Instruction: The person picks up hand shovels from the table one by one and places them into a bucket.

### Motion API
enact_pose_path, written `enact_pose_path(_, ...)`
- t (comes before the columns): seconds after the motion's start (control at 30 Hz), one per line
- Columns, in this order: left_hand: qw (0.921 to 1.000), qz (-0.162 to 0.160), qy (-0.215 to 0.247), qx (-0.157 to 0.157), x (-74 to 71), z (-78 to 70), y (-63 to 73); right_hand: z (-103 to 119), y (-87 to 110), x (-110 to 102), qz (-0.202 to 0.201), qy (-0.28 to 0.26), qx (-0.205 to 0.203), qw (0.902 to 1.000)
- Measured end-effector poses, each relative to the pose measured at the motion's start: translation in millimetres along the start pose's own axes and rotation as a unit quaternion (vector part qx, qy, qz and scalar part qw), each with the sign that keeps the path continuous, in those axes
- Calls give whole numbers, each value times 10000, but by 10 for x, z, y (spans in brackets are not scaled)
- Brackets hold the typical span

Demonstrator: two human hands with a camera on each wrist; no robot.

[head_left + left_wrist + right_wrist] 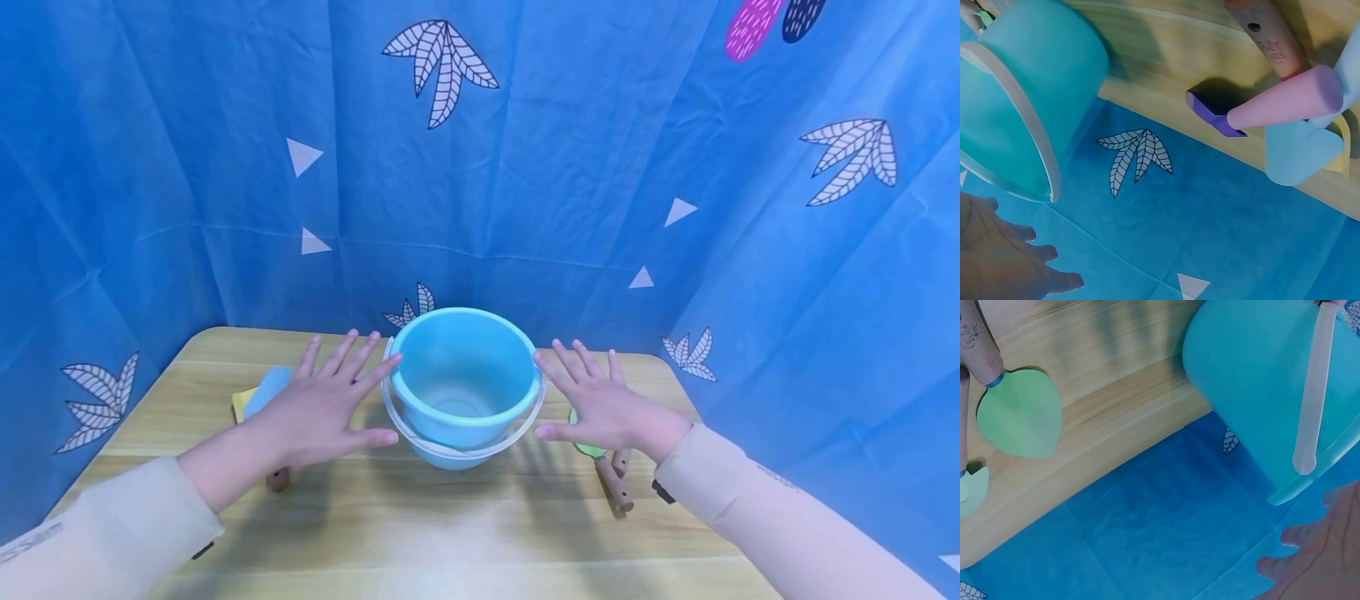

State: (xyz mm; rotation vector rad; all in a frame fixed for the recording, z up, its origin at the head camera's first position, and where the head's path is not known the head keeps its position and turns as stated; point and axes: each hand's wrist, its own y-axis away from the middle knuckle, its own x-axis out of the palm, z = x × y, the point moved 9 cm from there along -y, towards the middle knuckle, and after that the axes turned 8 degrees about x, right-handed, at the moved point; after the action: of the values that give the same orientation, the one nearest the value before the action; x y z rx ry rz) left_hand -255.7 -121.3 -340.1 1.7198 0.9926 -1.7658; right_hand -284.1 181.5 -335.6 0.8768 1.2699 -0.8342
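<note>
A light blue bucket (453, 432) stands upright on the wooden table, its white handle (480, 452) hanging down over the near side. My left hand (322, 412), palm down with the fingers spread, is at the bucket's left. At its right is my right hand (596, 408), fingers spread too. Both index fingertips come close to the rim; whether they touch it I cannot tell. Neither hand holds anything. In the left wrist view the bucket (1054, 75) appears above my left fingers. The right wrist view has the bucket wall (1254, 369) above my right fingers.
Left of the bucket lie a light blue shovel (1300, 153), a pink-handled purple tool (1285, 100), a wooden handle (1272, 40) and something yellow (242, 403). To the right are a green leaf-shaped shovel (1022, 415) and another pale green tool (972, 490). Blue patterned cloth (480, 183) hangs behind.
</note>
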Motion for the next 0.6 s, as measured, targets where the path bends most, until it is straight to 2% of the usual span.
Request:
enact_pose_path(0.17, 9999, 119, -37, -3, 50, -29, -49, 18, -13, 39, 63, 24, -3, 10000)
enact_pose_path(0.37, 9999, 11, 141, 94, 27, -100, -93, 30, -25, 61, 7, 73, -68, 9999)
enact_pose_path(0.6, 9998, 17, 142, 152, 45, -132, -120, 56, -43, 76, -24, 124, -146, 9998)
